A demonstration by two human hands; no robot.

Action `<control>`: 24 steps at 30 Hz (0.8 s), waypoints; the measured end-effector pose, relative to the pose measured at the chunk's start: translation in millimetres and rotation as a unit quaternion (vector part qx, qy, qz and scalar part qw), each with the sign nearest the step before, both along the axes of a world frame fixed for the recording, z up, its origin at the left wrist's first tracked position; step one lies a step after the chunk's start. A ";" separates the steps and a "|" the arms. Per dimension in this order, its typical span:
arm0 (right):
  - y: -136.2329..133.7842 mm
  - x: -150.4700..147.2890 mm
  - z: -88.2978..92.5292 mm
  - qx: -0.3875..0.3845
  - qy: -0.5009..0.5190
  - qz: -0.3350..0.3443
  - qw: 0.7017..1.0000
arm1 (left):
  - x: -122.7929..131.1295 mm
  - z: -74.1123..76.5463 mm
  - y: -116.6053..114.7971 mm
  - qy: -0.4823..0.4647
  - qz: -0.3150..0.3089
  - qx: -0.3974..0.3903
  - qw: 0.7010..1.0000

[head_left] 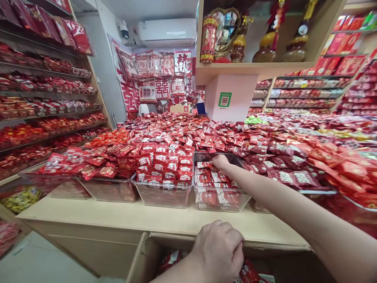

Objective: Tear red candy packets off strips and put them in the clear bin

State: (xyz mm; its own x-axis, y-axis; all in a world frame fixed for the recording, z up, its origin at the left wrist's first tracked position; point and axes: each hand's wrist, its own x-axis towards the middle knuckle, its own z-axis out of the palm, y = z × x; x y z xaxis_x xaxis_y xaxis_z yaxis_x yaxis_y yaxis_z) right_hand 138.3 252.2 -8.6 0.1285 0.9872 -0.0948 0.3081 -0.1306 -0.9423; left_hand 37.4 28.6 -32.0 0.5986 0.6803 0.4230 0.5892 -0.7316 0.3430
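Observation:
My right hand (221, 162) reaches into a clear plastic bin (246, 200) on the counter. Its fingers are closed at the end of a small red-and-white candy packet (203, 164) at the back of the bin. More such packets (220, 184) stand in rows in front of it. Lower down, my left hand (217, 245) is above an open cardboard box (141, 255), its fingers curled into a fist. Whatever it may hold is hidden behind the knuckles. Red packets (250, 271) lie inside the box, partly covered by my left hand and forearm.
A neighbouring clear bin (165, 198) is heaped with red packets. Piles of red and orange packets (347, 165) spread across the counter (97, 212). A wooden display shelf (256, 67) overhangs at the upper right. Stocked shelves (50, 94) line the left wall.

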 end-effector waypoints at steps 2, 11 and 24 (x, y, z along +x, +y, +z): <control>-0.1 1.9 0.2 0.007 -0.029 -0.002 1.000 | 0.5 -0.2 -0.1 -0.001 -0.001 0.000 1.000; -1.6 0.5 2.8 0.033 -0.212 0.070 0.974 | 0.1 -1.7 0.8 0.001 -0.007 0.005 1.000; -1.0 -1.3 4.4 0.164 -0.449 0.083 0.875 | -0.5 -1.9 1.4 0.003 -0.005 -0.003 1.000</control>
State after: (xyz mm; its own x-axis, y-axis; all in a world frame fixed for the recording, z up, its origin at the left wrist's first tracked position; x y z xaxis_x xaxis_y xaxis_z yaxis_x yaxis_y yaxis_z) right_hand 137.0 251.1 -4.1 -0.1418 0.9547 0.2617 0.9318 0.2180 -0.2902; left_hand 36.9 30.0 -33.8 0.6078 0.6771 0.4149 0.5843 -0.7351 0.3438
